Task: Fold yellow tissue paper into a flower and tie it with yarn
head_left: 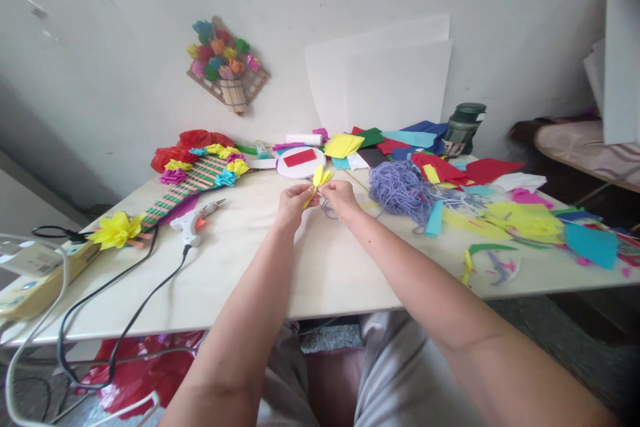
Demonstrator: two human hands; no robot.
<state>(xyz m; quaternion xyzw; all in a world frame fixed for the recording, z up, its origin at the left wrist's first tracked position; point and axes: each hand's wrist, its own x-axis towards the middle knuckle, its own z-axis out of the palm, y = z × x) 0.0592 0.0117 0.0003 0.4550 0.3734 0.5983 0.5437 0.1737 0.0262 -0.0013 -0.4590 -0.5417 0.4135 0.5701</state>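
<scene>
Over the middle of the table my two hands meet at a small folded yellow paper flower (323,176). My left hand (294,203) pinches its lower end, and a yellow tip pokes out below the fingers. My right hand (342,198) is closed at the flower's base, on what looks like a strand of purple yarn; a thin loop hangs just beneath it. The fingertips hide the exact grip. Right of my hands lies a tangled heap of purple yarn (400,187). Behind them rests a white oval piece (284,169) bearing a red paper rectangle (301,158).
A white glue gun (189,228) with a black cord lies left, near a striped decoration (187,190) with paper flowers. The power strip (47,283) is at the left edge. Coloured paper sheets (345,145) and yellow scraps (525,220) cover the right; a dark bottle (464,130) stands behind.
</scene>
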